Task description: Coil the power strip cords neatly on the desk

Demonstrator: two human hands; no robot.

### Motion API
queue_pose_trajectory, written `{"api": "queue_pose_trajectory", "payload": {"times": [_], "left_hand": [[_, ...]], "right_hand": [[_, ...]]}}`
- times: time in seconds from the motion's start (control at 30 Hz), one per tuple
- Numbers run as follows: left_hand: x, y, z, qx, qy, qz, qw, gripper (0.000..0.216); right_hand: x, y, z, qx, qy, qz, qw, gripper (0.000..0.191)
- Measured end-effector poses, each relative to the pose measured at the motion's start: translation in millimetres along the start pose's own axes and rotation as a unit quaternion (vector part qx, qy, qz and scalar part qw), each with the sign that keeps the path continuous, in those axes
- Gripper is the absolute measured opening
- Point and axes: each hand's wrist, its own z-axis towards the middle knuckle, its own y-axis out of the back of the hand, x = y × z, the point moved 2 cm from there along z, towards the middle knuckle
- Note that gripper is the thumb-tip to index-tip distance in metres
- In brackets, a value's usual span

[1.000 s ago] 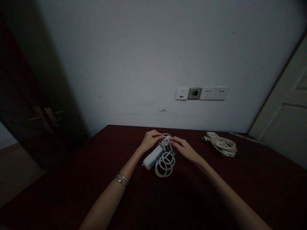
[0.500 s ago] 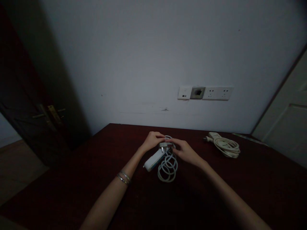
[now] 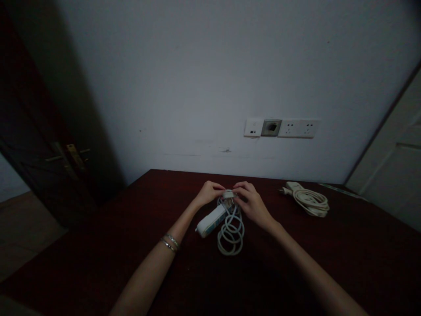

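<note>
A white plug (image 3: 228, 194) with its metal prongs toward me is raised at the far end of a white power strip (image 3: 212, 221). My left hand (image 3: 209, 193) pinches it from the left with thumb and fingertips. From the right, my right hand (image 3: 250, 202) closes its fingertips on it. The strip lies slanted on the table, its near end toward the lower left. A pale cable (image 3: 231, 237) hangs below the plug and lies in loose loops beside the strip. The hands partly hide the far end of the strip.
A second power strip with a coiled cable (image 3: 309, 199) lies on the dark red table (image 3: 158, 188) to the right. Wall sockets (image 3: 297, 128) are above the table's back edge. A dark door (image 3: 36, 145) stands left, a pale door (image 3: 394, 158) right.
The plug has turned upward a little between my fingers. My right hand has shifted slightly, its fingers rising. The cable loops have slid a little toward me.
</note>
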Motion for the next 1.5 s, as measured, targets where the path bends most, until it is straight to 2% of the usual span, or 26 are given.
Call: {"api": "queue_pose_trajectory", "payload": {"times": [0.13,0.27,0.43,0.57,0.67,0.87,0.93,1.0,1.07,1.13,1.23,1.37,1.5], "left_hand": [[1.3,0.7,-2.2,0.004,0.025,-0.014,1.0,0.028],[3.2,2.3,-3.8,-0.009,0.068,-0.034,0.997,0.03],[12.2,9.8,-3.4,0.016,0.093,-0.083,0.992,0.032],[15.6,17.9,-3.8,0.052,0.1,-0.102,0.988,0.032],[11.5,21.9,-5.1,0.077,0.099,-0.089,0.988,0.031],[-10.0,29.0,-8.4,0.145,0.103,-0.066,0.982,0.034],[-19.1,33.8,-9.7,0.146,0.107,-0.015,0.983,0.038],[-25.9,36.4,-12.6,0.158,0.147,0.074,0.974,0.045],[-29.0,32.6,-18.4,0.219,0.23,0.151,0.936,0.054],[-30.0,21.4,-26.3,0.303,0.305,0.187,0.883,0.062],[-30.4,-2.2,-34.1,0.366,0.33,0.216,0.843,0.061],[-29.4,-26.5,-37.2,0.408,0.316,0.235,0.824,0.049],[-29.2,-34.4,-37.2,0.411,0.295,0.204,0.838,0.044]], "right_hand": [[4.5,14.6,9.5,-0.072,-0.072,0.153,0.983,0.012],[15.9,43.6,17.5,-0.138,-0.132,0.244,0.951,0.014],[21.8,81.8,20.9,-0.221,-0.132,0.318,0.912,0.022],[19.2,100.2,20.4,-0.277,-0.139,0.336,0.889,0.023],[14.6,102.6,20.0,-0.3,-0.16,0.336,0.878,0.023],[-2.1,92.2,20.2,-0.325,-0.188,0.342,0.862,0.027],[-6.0,90.2,20.2,-0.331,-0.194,0.348,0.856,0.031],[-8.2,89.3,20.1,-0.338,-0.199,0.35,0.85,0.033],[-9.5,88.5,20.0,-0.341,-0.201,0.348,0.85,0.033],[-10.8,87.3,19.9,-0.342,-0.2,0.345,0.851,0.033],[-13.9,85.5,19.5,-0.338,-0.204,0.339,0.854,0.034],[-19.2,86.4,18.8,-0.342,-0.206,0.343,0.851,0.032],[-21.5,89.1,18.5,-0.345,-0.197,0.348,0.849,0.029]]}}
